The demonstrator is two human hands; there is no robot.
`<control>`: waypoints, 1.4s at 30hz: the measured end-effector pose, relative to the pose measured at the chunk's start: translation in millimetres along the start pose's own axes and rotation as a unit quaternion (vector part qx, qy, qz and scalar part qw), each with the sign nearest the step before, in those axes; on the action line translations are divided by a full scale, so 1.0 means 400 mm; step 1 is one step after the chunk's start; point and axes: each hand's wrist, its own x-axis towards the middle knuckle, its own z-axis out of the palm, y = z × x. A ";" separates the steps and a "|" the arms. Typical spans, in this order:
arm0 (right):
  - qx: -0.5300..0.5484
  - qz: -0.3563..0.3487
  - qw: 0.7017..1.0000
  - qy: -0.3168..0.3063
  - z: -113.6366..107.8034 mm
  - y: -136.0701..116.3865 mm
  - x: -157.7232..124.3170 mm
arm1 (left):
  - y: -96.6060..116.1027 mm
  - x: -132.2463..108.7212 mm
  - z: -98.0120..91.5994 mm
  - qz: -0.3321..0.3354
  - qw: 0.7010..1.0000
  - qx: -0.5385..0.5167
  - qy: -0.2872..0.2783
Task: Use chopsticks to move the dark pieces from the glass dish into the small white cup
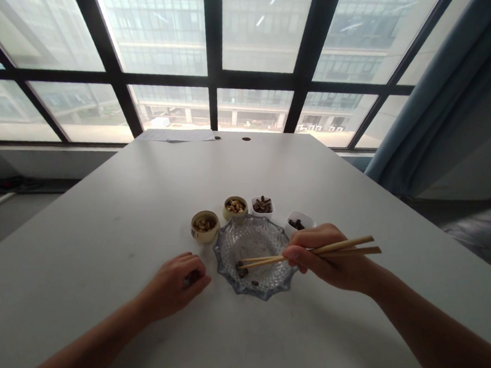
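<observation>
Gripping 2 wooden chopsticks [263,260] around the middle, the right hand [333,256] holds them close together and almost level, presumably so the thin tips can reach inside the glass bowl [271,239]. The tips are at the small dark pieces [242,271] in the bowl's left part; contact cannot be confirmed. 1 more dark piece lies closer to the near rim. The left hand [177,284] rests on the table left of the bowl, fingers curled loosely; whether it holds anything cannot be told. 4 small bowls stand along the far rim, probably grouped for short reach: 2 cream bowls [236,213] at left and centre, 2 white bowls [264,212] further right, the last just beyond the right hand. All 4 have contents.

The table [143,198] is white and smooth, its near edge out of view. Papers [181,134] lie at its far left corner; 2 dark spots mark the far edge. Beyond stand dark-framed windows [163,31]; a blue curtain [443,86] hangs past the right edge.
</observation>
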 end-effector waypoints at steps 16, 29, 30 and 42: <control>0.012 0.001 0.995 0.100 -0.020 -0.001 -0.007 | 0.004 -0.002 -0.004 -0.002 1.000 -0.004 -0.005; -0.011 0.008 1.000 -0.002 -0.024 -0.014 0.003 | 0.004 -0.002 -0.005 -0.003 1.000 -0.005 -0.007; -0.013 0.008 1.000 -0.002 -0.022 -0.015 0.003 | 0.005 -0.002 -0.006 -0.003 1.000 -0.005 -0.007; -0.031 -0.023 0.999 -0.017 -0.005 -0.023 -0.001 | 0.006 -0.003 -0.004 0.000 1.000 0.006 0.002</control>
